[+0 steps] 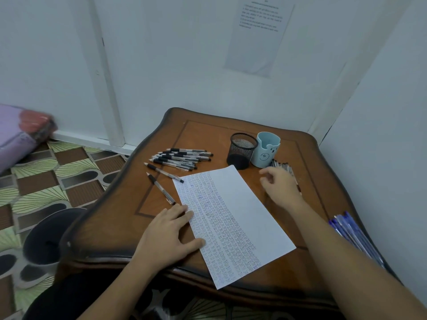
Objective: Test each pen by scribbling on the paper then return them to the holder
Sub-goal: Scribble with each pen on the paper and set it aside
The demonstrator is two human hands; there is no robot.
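Note:
A sheet of paper [233, 218], covered with scribbles on its left and lower part, lies slantwise on the wooden table [208, 135]. My left hand [171, 232] rests flat on the paper's left edge. My right hand [280, 184] reaches over a heap of pens [285, 167] just right of the holders, with its fingers loosely bent; I cannot see a pen in it. A black mesh holder [241, 150] and a light blue bear holder [265, 148] stand side by side at the back. A pile of black-grip pens [182, 157] lies at the back left. Two single pens [163, 173] [161, 189] lie nearer the paper.
Several blue pens [353, 234] lie at the table's right edge against the white wall. A printed sheet [258, 35] hangs on the wall behind. Patterned flooring [46, 176], a dark bowl [46, 236] and a purple bundle [18, 132] are to the left.

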